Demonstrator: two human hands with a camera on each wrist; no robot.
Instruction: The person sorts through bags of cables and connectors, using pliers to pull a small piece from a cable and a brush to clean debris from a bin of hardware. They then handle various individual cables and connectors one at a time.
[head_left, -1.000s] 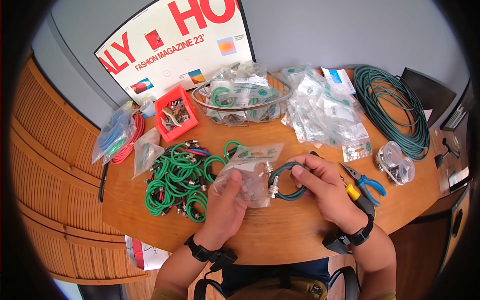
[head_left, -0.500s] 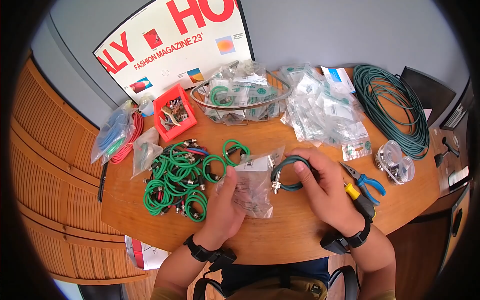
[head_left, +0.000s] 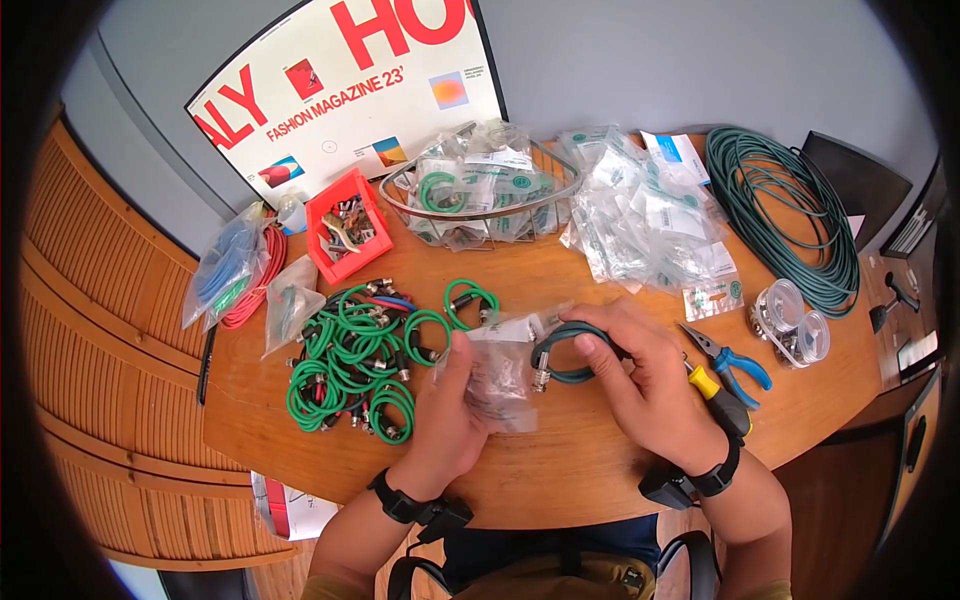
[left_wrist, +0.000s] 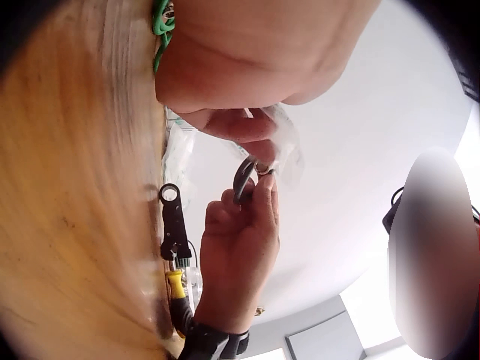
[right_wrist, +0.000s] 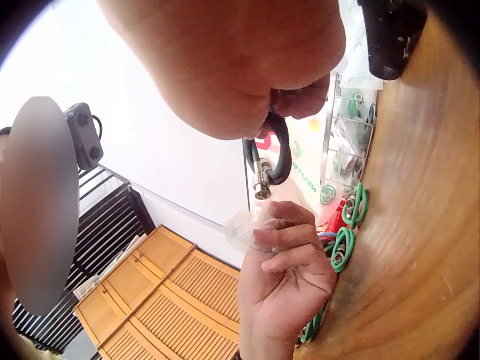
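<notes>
My left hand [head_left: 445,415] grips a clear plastic bag [head_left: 505,390] with a white label, its thumb lying over the near side. Opposite it, my right hand [head_left: 650,390] pinches a small coil of dark green cable [head_left: 572,378] between thumb and fingers. Silver metal connectors [head_left: 541,378] on the cable hang at the coil's left side, overlapping the bag's right edge in the head view. From the right wrist, a connector [right_wrist: 261,186] points toward the bag [right_wrist: 251,229] and the left fingers. In the left wrist view, the bag's film [left_wrist: 285,146] reaches close to the coil.
Green cable coils [head_left: 350,350] are heaped left of the bag. Behind stand a red bin [head_left: 350,225] of connectors and a wire basket [head_left: 480,212] of bagged cables. Rightward lie bag packs [head_left: 640,220], a large cable coil [head_left: 780,220], pliers [head_left: 735,370], a yellow-handled tool [head_left: 705,383] and round tubs [head_left: 790,325].
The bag has tilted and dropped lower in my left hand, uncovering a green coil behind it. The dark cable coil has turned in my right hand and shifted slightly left over the bag's edge.
</notes>
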